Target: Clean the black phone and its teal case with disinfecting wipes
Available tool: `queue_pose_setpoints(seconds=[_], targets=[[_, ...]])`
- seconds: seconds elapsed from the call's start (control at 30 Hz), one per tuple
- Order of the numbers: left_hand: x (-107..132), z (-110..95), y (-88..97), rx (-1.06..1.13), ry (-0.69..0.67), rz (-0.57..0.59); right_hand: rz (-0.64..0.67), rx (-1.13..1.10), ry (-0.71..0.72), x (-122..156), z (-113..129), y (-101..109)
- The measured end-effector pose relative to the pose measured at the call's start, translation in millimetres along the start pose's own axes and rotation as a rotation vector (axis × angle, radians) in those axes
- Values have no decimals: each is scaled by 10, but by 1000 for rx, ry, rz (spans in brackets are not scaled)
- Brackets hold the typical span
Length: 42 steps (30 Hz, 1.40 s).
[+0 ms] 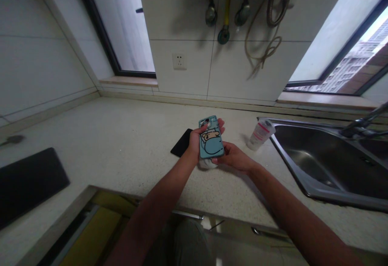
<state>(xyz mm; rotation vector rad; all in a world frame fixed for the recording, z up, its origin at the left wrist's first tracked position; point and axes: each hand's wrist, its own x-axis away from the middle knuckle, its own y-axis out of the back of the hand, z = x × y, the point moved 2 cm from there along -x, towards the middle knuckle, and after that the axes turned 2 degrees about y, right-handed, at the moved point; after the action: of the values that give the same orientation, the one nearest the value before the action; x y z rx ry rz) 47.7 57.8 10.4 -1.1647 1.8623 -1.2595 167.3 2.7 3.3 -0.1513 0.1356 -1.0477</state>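
A phone in a blue cartoon case (211, 142) is held above the counter, its back turned up toward me. My left hand (197, 138) is closed round its left side, the thumb lying across the top near the camera area and fingertips showing past the right edge. With my right hand (232, 156) I grip the lower right corner. Under the phone, something white (208, 163) shows on the counter, mostly hidden. A flat black object (182, 142) lies just left of it, partly covered by my left hand.
A clear plastic cup with red markings (261, 133) stands tilted-looking by the steel sink (303, 185) on the right. A black panel (30, 183) lies at the left on the pale counter (127, 136). Hoses (224, 11) and a socket (179, 61) are on the wall.
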Motion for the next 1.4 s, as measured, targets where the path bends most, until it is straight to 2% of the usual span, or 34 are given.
queue_pose_setpoints(seconds=[0.1, 0.2, 0.33, 0.4, 0.47, 0.6, 0.73, 0.83, 1.03, 1.17, 1.4], targets=[[-27, -23, 50, 13, -24, -30, -122, 20, -38, 8, 67, 120], [-58, -54, 96, 22, -5, -75, -371, 10, -12, -1, 117, 331], [-97, -54, 124, -19, 92, -102, -709, 82, 215, -33, 104, 555], [-116, -9, 142, -55, 182, -96, -802, 235, 353, -38, 89, 575], [-129, 60, 163, -85, 277, -71, -827, 437, 468, -32, 85, 534], [-127, 203, 185, -107, 373, -39, -724, 814, 629, -21, 77, 387], [-109, 299, 173, -99, 376, -105, -601, 980, 628, -53, -14, 311], [-93, 347, 162, -114, 343, -155, -494, 1016, 635, -84, -81, 275], [-54, 361, 124, -150, 287, -178, -307, 1068, 731, -90, -92, 189], [-49, 298, 94, -138, 254, -187, -195, 1090, 735, -63, -88, 134], [-64, 167, 90, -126, 127, -270, -39, 1105, 721, -27, -76, 71]])
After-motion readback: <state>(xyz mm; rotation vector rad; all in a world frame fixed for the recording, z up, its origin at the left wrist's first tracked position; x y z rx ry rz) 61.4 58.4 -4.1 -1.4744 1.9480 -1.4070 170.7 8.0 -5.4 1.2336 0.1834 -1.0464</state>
